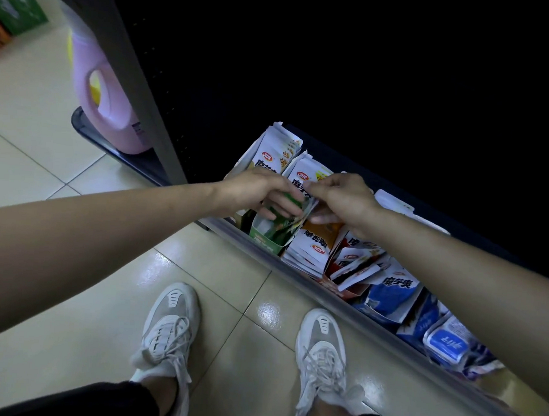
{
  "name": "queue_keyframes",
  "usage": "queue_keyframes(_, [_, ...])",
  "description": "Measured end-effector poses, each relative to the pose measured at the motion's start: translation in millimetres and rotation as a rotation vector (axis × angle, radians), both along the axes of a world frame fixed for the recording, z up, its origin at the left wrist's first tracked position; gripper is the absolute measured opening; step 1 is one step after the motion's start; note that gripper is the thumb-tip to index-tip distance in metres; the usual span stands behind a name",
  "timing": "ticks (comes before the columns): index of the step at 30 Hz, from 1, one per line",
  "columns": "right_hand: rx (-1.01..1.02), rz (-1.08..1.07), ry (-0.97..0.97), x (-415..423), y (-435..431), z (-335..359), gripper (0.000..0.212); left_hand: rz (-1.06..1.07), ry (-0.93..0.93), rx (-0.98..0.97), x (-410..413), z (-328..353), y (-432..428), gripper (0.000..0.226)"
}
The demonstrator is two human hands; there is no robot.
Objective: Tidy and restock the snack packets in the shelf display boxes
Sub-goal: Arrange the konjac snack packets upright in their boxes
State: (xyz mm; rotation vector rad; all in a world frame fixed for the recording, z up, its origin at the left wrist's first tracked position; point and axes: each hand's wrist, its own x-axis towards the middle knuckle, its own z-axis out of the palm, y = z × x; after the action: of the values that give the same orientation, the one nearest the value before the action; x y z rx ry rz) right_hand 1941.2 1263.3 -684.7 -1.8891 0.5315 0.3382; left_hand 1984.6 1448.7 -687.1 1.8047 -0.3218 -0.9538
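Observation:
Both hands reach into the bottom shelf over a row of display boxes. My left hand [261, 194] grips a bunch of green snack packets [282, 222] standing in the green display box [264, 242]. Just to the right, my right hand [341, 199] pinches the top edge of white packets [303, 180] between thumb and fingers. Below it, orange-and-white packets [312, 245] fill the adjoining box. Red packets [353, 264] lie loosely tilted in a red box further right. The fingertips of both hands are partly hidden among the packets.
Blue packets [393, 292] and blue-labelled packs [448, 344] fill the shelf's right end behind a metal rail [313, 287]. A pink detergent jug [109, 101] stands at the left on the neighbouring shelf base. My two white sneakers stand on the tiled floor [70, 259]. The shelf above is dark.

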Motion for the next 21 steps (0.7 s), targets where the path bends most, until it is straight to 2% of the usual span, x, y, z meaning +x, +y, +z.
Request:
queue_keyframes(2, [-0.076,0.012,-0.012,-1,0,-2,0.032,-0.018,0.025,0.006,0,0,-1,0.038])
queue_keyframes(5, [-0.14,0.074,0.004,-2,-2,-1,0.026,0.122,-0.091,0.012,6,-9,1,0.029])
queue_keyframes(8, [-0.161,0.152,-0.02,1,-4,7,0.024,0.183,-0.428,0.147,16,-29,11,0.013])
queue_keyframes(10, [-0.189,0.229,-0.066,4,-6,16,0.026,0.097,-0.627,0.263,17,-34,15,0.02])
queue_keyframes(12, [-0.235,0.315,-0.135,7,-8,27,0.028,0.008,-0.737,0.321,14,-33,15,0.03])
queue_keyframes(15, [-0.352,0.41,-0.288,16,-11,38,0.032,-0.007,-0.759,0.33,10,-32,14,0.033])
queue_keyframes(18, [-0.511,0.501,-0.451,25,-13,44,0.034,0.036,-0.667,0.28,8,-34,13,0.031])
queue_keyframes(21, [-0.656,0.601,-0.52,34,-12,44,0.037,0.042,-0.64,0.235,8,-38,13,0.033])
